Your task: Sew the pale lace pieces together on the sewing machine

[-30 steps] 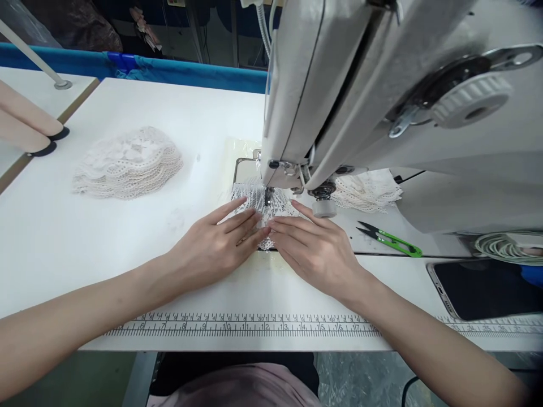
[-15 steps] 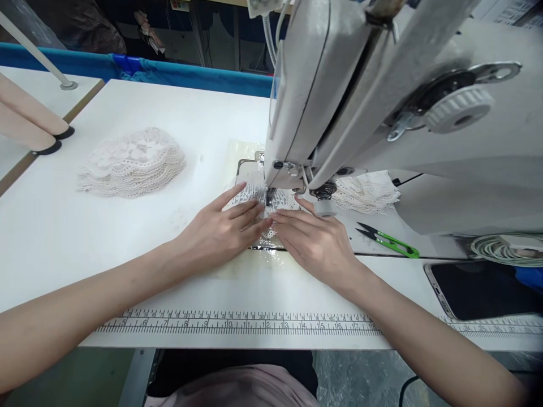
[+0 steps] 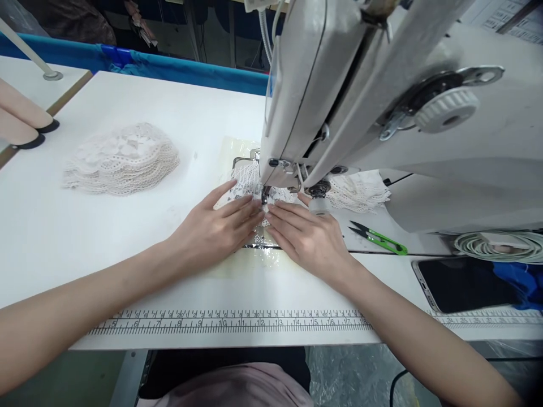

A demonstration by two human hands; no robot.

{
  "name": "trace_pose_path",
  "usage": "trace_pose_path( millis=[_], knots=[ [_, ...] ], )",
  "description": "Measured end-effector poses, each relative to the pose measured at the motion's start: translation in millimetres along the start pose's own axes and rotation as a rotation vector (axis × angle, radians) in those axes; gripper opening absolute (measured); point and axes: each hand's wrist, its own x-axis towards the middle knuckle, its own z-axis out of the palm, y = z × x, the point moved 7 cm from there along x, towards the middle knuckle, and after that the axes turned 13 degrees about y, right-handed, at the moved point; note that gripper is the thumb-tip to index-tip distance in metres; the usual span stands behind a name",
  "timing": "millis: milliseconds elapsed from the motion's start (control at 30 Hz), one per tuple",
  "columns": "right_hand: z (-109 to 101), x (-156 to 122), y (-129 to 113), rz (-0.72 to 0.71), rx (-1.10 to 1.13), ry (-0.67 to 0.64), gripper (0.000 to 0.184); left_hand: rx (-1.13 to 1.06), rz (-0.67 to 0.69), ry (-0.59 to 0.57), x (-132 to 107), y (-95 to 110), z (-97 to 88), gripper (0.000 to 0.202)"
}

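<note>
**Push Soft, Go Straight**

Far left of the machine foot (image 3: 265,195) is a lace pile (image 3: 123,161). Just left of the foot, the left hand (image 3: 212,233) lies flat with its fingers spread. It presses on the lace piece (image 3: 245,181) and is not clenched. That lace piece sits under the foot and sticks out on both sides. Just right of the foot, the right hand (image 3: 311,238) lies flat on the lace too. I cannot tell if any fingertips pinch it, because their undersides are hidden.

To do this well, I think both hands should press lightly and the same amount, so the lace slides smooth and straight. It could bunch up, so slow seems best. Fingertips are very near the foot and should stay beside it.

Now the edges. Left of the foot, the wide table top gives the left arm room. On the person's side of the foot runs the table edge (image 3: 229,341), with both forearms above it. Right of the foot is tighter: a lace bundle (image 3: 360,192), then green snips (image 3: 379,240), then a phone (image 3: 462,285) that the right elbow might bump.
</note>
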Motion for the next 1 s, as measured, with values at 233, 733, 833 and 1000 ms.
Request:
trace_pose_path(
  millis=[233, 733, 833, 1000],
  knots=[
    [-2.8, -2.9, -1.8, -0.021, -0.001, -0.011, 0.020, -0.012, -0.020, -0.021, -3.8, 8.9, -6.5, 0.028],
    [4.2, -1.8, 5.4, 0.019, -0.046, -0.056, 0.026, -0.040, -0.082, -0.017, -1.8, -2.8, 2.5, 0.029],
    [6.5, -2.0, 8.4, 0.038, -0.048, -0.068, 0.026, -0.046, -0.091, -0.026, -1.0, -5.1, 4.6, 0.029],
    [8.8, -1.5, 11.3, 0.063, -0.059, -0.082, 0.028, -0.083, -0.124, -0.033, -0.8, -10.2, 7.6, 0.030]
  ],
)
